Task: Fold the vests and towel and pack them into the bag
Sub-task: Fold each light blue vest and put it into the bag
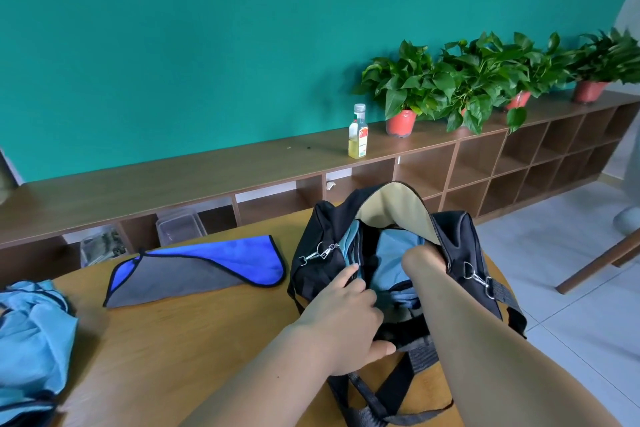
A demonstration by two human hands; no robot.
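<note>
A light-blue vest (394, 253) already sits down inside the black duffel bag (322, 274), whose flap is thrown back to show its tan lining. The right hand (420, 258) is plunged into the opening on top of that vest, and its fingers are buried, so I cannot tell whether they grasp cloth or only press it down. The left hand (346, 315) looks to be grasping the bag's near rim, thumb outside and fingers over the edge against the vest, holding the mouth open. By my reckoning the job is under halfway. The blue-and-grey towel (197, 270) lies on the worktop (190, 340) just left of the bag, one corner turned over but not folded small, and a second vest (31, 333) is heaped unfolded at the far left edge, partly out of sight. The bag stands close to the round worktop's right edge with its straps trailing toward the person. There is bare wood in front of the towel, which seems room enough for folding.
</note>
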